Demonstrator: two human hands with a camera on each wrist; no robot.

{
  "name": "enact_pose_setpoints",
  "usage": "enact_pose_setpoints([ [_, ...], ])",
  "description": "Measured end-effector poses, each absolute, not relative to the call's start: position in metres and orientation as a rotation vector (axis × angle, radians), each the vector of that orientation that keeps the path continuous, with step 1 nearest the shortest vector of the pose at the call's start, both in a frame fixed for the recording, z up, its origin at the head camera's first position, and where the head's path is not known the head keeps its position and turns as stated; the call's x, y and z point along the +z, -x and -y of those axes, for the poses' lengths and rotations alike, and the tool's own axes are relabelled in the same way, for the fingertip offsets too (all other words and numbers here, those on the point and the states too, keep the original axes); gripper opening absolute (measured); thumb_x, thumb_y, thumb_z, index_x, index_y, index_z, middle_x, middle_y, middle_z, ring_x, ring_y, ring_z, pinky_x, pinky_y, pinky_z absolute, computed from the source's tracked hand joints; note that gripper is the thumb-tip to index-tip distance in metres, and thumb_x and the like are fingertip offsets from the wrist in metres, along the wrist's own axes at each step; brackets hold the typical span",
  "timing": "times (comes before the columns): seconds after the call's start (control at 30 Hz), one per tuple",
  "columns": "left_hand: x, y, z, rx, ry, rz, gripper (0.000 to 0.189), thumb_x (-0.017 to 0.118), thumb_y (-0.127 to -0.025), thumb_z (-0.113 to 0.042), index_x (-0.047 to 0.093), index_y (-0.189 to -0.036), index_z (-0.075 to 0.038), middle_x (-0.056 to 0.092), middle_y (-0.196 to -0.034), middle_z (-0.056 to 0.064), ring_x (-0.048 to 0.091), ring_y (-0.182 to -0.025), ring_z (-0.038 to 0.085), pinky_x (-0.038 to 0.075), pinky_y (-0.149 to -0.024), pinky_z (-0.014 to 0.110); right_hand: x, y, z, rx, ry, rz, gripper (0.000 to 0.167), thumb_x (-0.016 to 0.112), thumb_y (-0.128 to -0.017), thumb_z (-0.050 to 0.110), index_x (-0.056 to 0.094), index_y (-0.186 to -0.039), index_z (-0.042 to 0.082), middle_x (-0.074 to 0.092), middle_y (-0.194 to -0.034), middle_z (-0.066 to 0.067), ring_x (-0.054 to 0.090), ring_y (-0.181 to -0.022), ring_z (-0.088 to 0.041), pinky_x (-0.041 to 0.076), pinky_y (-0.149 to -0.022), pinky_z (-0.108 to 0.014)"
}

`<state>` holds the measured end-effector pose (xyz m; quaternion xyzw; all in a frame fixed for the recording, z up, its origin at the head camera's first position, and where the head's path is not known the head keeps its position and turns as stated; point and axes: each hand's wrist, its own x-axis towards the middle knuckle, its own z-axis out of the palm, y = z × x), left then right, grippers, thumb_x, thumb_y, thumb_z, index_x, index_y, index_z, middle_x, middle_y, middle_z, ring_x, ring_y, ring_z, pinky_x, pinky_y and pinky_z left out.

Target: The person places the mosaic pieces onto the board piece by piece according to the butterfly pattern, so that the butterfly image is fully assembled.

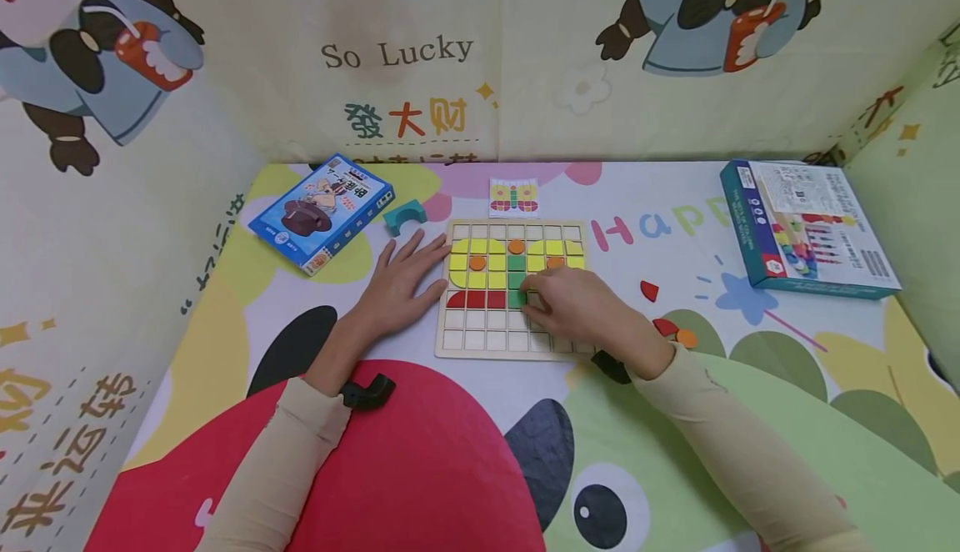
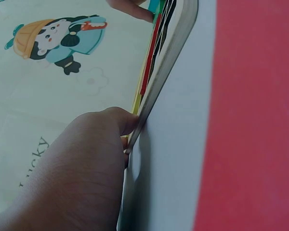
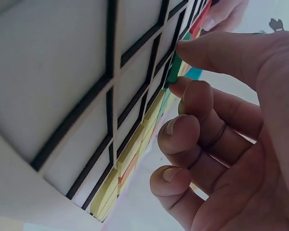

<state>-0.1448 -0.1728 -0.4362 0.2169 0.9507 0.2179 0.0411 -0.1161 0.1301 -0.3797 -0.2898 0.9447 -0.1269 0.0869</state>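
A wooden grid board (image 1: 480, 357) lies mid-table, partly filled with yellow, orange, green and red tiles. My right hand (image 1: 577, 302) is over its right half, hiding some cells there. Its thumb and forefinger pinch a green square tile (image 3: 175, 68) at the lower end of the green column. The other fingers of that hand curl loosely, as the right wrist view shows. My left hand (image 1: 403, 285) rests with fingers spread against the board's left edge. A row of red tiles (image 1: 476, 299) sits below the yellow ones on the left. Behind the board lies a butterfly pattern card (image 1: 513, 198).
Two loose red pieces (image 1: 649, 291) and an orange disc (image 1: 686, 338) lie right of the board. A blue box (image 1: 322, 212) and a teal arch block (image 1: 405, 217) are at the back left. A larger teal-edged box (image 1: 813, 231) lies at the back right.
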Motion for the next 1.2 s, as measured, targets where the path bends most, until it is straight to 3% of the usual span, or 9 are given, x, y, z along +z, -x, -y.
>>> enact_pose_setpoints([
  [0.17, -0.435, 0.145, 0.173, 0.658, -0.662, -2.909, 0.071, 0.055, -0.103, -0.052, 0.035, -0.167, -0.029, 0.027, -0.178, -0.006, 0.007, -0.170, 0.028, 0.001, -0.134, 0.066, -0.378, 0.113, -0.134, -0.396, 0.867, -2.802, 0.037, 0.083, -0.092, 0.029, 0.077, -0.125, 0.012, 0.077, -0.091, 0.000, 0.060, -0.069, -0.010, 0.054, -0.066, -0.028],
  [0.4, -0.437, 0.145, 0.172, 0.652, -0.656, -2.914, 0.071, 0.055, -0.103, -0.053, 0.035, -0.167, -0.030, 0.027, -0.178, -0.007, 0.008, -0.170, 0.028, 0.001, -0.134, 0.066, -0.371, 0.111, -0.165, -0.492, 0.755, -2.807, 0.033, 0.080, -0.095, 0.027, 0.077, -0.123, 0.011, 0.060, -0.065, 0.004, 0.052, -0.064, -0.013, 0.044, -0.060, -0.028],
  [0.73, -0.436, 0.145, 0.173, 0.670, -0.662, -2.916, 0.071, 0.056, -0.103, -0.053, 0.036, -0.167, -0.029, 0.028, -0.177, -0.007, 0.008, -0.170, 0.028, 0.002, -0.134, 0.066, -0.357, 0.099, -0.233, -0.515, 0.620, -2.827, 0.036, 0.080, -0.095, 0.025, 0.076, -0.127, 0.008, 0.060, -0.071, 0.004, 0.051, -0.067, -0.012, 0.047, -0.060, -0.025],
  [1.2, -0.435, 0.144, 0.171, 0.677, -0.659, -2.915, 0.071, 0.056, -0.103, -0.051, 0.036, -0.167, -0.028, 0.029, -0.177, -0.005, 0.009, -0.169, 0.029, 0.001, -0.134, 0.067, -0.359, 0.079, -0.297, -0.490, 0.533, -2.818, 0.027, 0.081, -0.094, 0.024, 0.079, -0.116, 0.009, 0.062, -0.069, 0.010, 0.051, -0.064, -0.009, 0.045, -0.056, -0.022],
])
